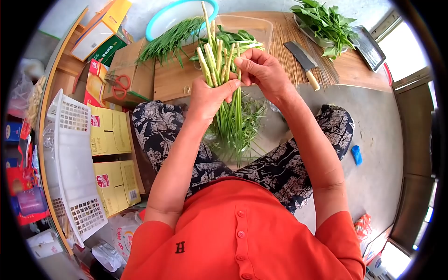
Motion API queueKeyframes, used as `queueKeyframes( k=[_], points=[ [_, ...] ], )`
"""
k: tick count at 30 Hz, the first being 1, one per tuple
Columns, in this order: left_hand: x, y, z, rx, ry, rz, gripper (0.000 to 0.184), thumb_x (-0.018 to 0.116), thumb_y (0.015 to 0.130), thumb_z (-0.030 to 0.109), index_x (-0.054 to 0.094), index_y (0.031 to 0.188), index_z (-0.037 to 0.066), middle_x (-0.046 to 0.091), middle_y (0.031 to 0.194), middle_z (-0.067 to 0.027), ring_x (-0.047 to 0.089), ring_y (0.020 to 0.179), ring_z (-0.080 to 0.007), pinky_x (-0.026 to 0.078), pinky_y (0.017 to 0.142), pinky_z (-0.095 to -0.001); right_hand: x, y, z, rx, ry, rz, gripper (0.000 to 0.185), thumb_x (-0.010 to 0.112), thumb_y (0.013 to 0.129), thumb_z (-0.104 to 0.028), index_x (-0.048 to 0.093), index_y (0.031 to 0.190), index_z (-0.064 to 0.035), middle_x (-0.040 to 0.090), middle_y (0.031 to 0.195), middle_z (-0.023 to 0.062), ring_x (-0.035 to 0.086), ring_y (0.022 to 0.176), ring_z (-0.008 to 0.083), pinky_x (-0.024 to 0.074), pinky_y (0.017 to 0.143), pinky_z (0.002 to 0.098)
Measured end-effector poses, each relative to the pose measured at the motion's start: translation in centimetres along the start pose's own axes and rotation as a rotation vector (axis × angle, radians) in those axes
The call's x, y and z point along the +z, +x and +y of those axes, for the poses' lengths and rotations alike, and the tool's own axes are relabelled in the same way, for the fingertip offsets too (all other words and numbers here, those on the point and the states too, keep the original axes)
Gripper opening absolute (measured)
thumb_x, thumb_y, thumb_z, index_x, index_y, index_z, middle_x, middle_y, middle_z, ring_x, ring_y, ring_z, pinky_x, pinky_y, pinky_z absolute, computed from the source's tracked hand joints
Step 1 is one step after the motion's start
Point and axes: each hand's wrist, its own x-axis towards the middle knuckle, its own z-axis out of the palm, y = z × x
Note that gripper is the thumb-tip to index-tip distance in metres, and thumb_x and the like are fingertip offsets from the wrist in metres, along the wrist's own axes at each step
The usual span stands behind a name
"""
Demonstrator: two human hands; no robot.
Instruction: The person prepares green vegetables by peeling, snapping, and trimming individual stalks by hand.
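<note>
My left hand [207,99] is wrapped round a bunch of stalky greens [215,58], pale thick ends pointing up and thin green tops hanging below my fist. Thumb and fingers of my right hand [267,77] pinch a slender green stalk [238,70] at the right side of the bunch. The two hands are close together, above my lap. Beneath them, loose leafy greens [247,121] lie between my knees, partly hidden by the hanging tops.
On the low wooden table [172,70] are a cleaver [302,58], chives [172,39], broad leafy greens [322,25], a clear tray [252,23] and a blue-rimmed basin [163,16]. Orange-handled scissors [120,87], yellow boxes [112,133] and a white plastic rack [70,154] stand left.
</note>
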Motion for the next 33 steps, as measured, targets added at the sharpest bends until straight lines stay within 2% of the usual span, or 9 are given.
queueKeyframes(
  k=[2, 5, 8, 16, 17, 19, 28, 30, 33],
  points=[
    [-0.3, 0.1, -0.3, 0.003, -0.009, 0.014, 0.015, 0.069, 0.079, 0.005, 0.063, 0.091, -0.002, 0.062, 0.077, -0.0044, 0.053, 0.057, -0.0098, 0.043, 0.051, -0.0224, 0.5, -0.8, -0.1, 0.009, -0.001, 0.025, 0.016, 0.066, 0.086, -0.020, 0.057, 0.084, -0.0066, 0.055, 0.065, -0.0025, 0.050, 0.052, 0.0061, 0.0376, 0.050, 0.0197],
    [-0.6, -0.2, 0.0, 0.020, -0.023, 0.053, 0.013, 0.067, 0.081, 0.004, 0.063, 0.091, -0.003, 0.062, 0.076, -0.0049, 0.053, 0.057, -0.0099, 0.043, 0.051, -0.0228, 0.7, -1.9, 0.1, 0.093, -0.184, -0.064, 0.019, 0.065, 0.086, -0.024, 0.056, 0.087, -0.0067, 0.055, 0.071, -0.0025, 0.050, 0.055, 0.0065, 0.0369, 0.052, 0.0199],
    [-0.8, -0.1, -0.3, 0.054, -0.071, 0.116, 0.007, 0.066, 0.081, 0.003, 0.066, 0.086, -0.003, 0.061, 0.069, -0.0020, 0.051, 0.053, -0.0071, 0.041, 0.047, -0.0210, 0.7, -2.1, 1.1, 0.110, -0.207, -0.101, 0.018, 0.068, 0.084, -0.020, 0.057, 0.087, -0.0062, 0.056, 0.072, -0.0022, 0.050, 0.054, 0.0063, 0.0374, 0.051, 0.0202],
    [-0.9, -0.3, -1.5, 0.126, 0.232, 0.188, 0.008, 0.066, 0.082, 0.007, 0.066, 0.086, 0.000, 0.059, 0.063, 0.0009, 0.051, 0.051, -0.0054, 0.040, 0.045, -0.0214, 0.5, -2.5, 1.0, 0.168, -0.264, -0.057, 0.016, 0.069, 0.083, -0.015, 0.058, 0.078, -0.0051, 0.056, 0.066, -0.0020, 0.048, 0.051, 0.0057, 0.0359, 0.047, 0.0191],
    [-0.8, -0.3, -1.4, 0.121, 0.287, 0.201, 0.007, 0.065, 0.084, 0.006, 0.065, 0.087, 0.000, 0.059, 0.067, 0.0007, 0.050, 0.055, -0.0057, 0.040, 0.050, -0.0205, 0.5, -2.5, 1.0, 0.179, -0.266, -0.057, 0.015, 0.068, 0.083, -0.015, 0.058, 0.078, -0.0049, 0.057, 0.067, -0.0011, 0.048, 0.051, 0.0057, 0.0359, 0.047, 0.0191],
    [-0.8, 0.0, -1.2, 0.116, 0.288, 0.257, 0.008, 0.065, 0.084, 0.006, 0.065, 0.088, 0.000, 0.058, 0.067, 0.0009, 0.050, 0.055, -0.0058, 0.040, 0.050, -0.0210, 0.5, -2.7, 0.9, 0.191, -0.268, -0.060, 0.014, 0.067, 0.084, -0.014, 0.058, 0.078, -0.0047, 0.058, 0.067, -0.0003, 0.048, 0.050, 0.0058, 0.0358, 0.046, 0.0192],
    [-5.5, 2.4, -1.6, 0.139, 0.074, 0.472, 0.009, 0.065, 0.081, 0.003, 0.062, 0.086, -0.004, 0.056, 0.065, -0.0026, 0.049, 0.050, -0.0089, 0.043, 0.049, -0.0237, -1.6, -3.8, -0.7, 0.299, 0.039, -0.137, 0.013, 0.061, 0.087, -0.015, 0.062, 0.084, -0.0016, 0.062, 0.070, 0.0045, 0.048, 0.050, 0.0068, 0.0362, 0.046, 0.0183],
    [-5.8, 2.2, -1.3, 0.104, 0.097, 0.471, 0.011, 0.066, 0.080, 0.003, 0.063, 0.089, -0.003, 0.057, 0.067, -0.0027, 0.049, 0.050, -0.0086, 0.043, 0.048, -0.0227, -1.9, -3.9, -0.8, 0.273, 0.032, -0.107, 0.013, 0.059, 0.087, -0.014, 0.063, 0.086, -0.0019, 0.063, 0.071, 0.0043, 0.049, 0.050, 0.0067, 0.0365, 0.046, 0.0183],
    [-4.5, 0.5, -0.7, -0.096, 0.231, 0.224, 0.024, 0.068, 0.077, 0.002, 0.063, 0.100, -0.001, 0.059, 0.073, -0.0032, 0.049, 0.051, -0.0080, 0.043, 0.047, -0.0218, -1.5, -3.8, 0.1, 0.256, -0.065, -0.093, 0.013, 0.059, 0.088, -0.016, 0.062, 0.086, -0.0033, 0.063, 0.071, 0.0030, 0.048, 0.051, 0.0056, 0.0361, 0.047, 0.0177]
  ],
)
